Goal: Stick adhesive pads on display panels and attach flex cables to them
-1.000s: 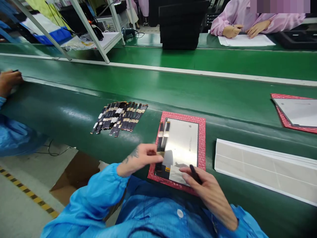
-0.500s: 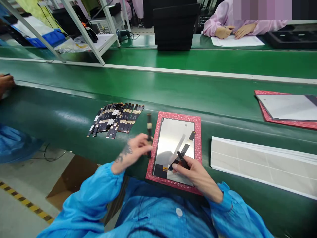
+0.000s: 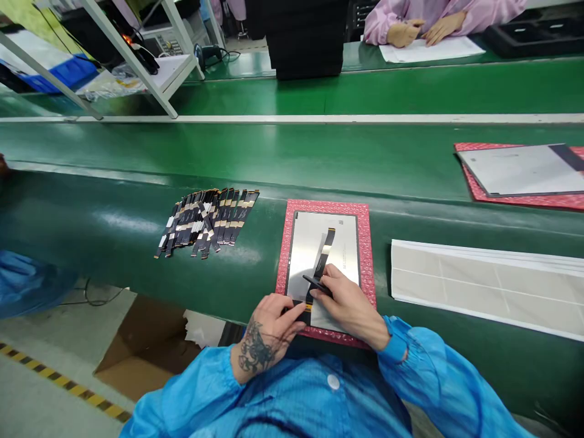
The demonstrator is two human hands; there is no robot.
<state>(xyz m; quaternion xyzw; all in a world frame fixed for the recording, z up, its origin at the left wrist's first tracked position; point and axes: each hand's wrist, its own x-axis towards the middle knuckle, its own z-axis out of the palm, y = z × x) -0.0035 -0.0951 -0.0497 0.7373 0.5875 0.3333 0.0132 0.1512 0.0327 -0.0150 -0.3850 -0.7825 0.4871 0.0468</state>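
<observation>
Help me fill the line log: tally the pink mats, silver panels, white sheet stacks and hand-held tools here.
Pink mats: 2
Silver panels: 2
White sheet stack: 1
Black tool in the right hand: 1
Total: 6

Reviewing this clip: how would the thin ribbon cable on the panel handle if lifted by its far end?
Probably floppy: the cable is a thin flat strip lying flush on the panel. Likely very light, like the similar strips fanned out nearby. Its near end seems pinned by the tool in the right hand, so it may bend, not slide.
</observation>
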